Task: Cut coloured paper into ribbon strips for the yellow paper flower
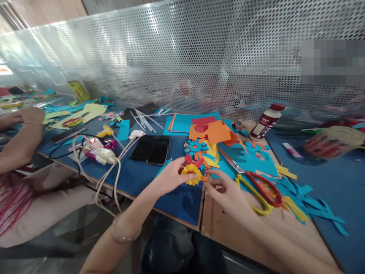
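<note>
My left hand (171, 177) pinches a frilled yellow paper ring (188, 180) between thumb and fingers, above the blue tabletop. Red paper petals (194, 162) stick up from the ring's far side. At its right edge a small orange paper strip (203, 178) juts out, and the thumb and forefinger of my right hand (224, 189) close on its end. Just beyond lies a blue paper flower (195, 147) with an orange middle. Large scissors (256, 182) with red and yellow handles rest open beside my right hand, on paper scraps.
Orange sheets (218, 132) and blue sheets lie behind. A black phone (151, 149), a power strip (104, 155) with cords and a yellow glue gun (105, 131) are leftward. A bottle (267, 121) and glue stick (292, 150) stand or lie rightward. At far left is another person's arm (21, 140).
</note>
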`<state>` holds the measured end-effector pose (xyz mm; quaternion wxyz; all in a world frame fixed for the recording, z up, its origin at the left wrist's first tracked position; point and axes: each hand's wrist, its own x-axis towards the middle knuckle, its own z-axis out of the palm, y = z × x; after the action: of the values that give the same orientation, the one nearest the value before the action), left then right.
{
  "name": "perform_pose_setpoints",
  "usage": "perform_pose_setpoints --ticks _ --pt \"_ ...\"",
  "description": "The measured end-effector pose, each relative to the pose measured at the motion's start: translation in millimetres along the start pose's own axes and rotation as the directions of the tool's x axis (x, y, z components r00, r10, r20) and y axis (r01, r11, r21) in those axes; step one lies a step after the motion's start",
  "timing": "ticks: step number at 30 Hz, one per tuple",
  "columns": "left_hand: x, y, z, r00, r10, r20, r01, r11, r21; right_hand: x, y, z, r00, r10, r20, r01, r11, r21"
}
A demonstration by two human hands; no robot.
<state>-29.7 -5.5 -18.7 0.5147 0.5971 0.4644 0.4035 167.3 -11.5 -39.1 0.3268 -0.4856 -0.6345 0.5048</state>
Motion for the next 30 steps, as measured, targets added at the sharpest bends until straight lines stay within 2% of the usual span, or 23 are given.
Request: perform_pose_setpoints --ticks 2,8,19,26,30 --pt "0 0 -0.5 1.0 0.002 -0.006 -0.002 1.0 0.016 0 2 0 0.998 -0.061 -0.01 0.06 0.996 -0.069" --pt "-3 0 -0.4 1.0 0.007 -0.026 -0.006 0.999 0.042 -1 6 3 0.992 -0.126 -0.011 0.123 0.981 -0.147" --pt "-4 -4 -3.4 1.0 -0.026 -0.009 0.026 0.998 0.055 -1 11 3 0.989 -0.148 0.014 0.148 0.971 -0.189" --pt "-1 -6 -6.1 0.999 -0.046 -0.003 0.046 0.998 0.04 1 14 3 0.993 -0.112 0.032 0.116 0.977 -0.181" --pt "0 -8 -6.8 0.997 -0.063 0.042 0.063 0.998 0.001 1 13 4 0.988 -0.151 0.042 0.157 0.966 -0.206"
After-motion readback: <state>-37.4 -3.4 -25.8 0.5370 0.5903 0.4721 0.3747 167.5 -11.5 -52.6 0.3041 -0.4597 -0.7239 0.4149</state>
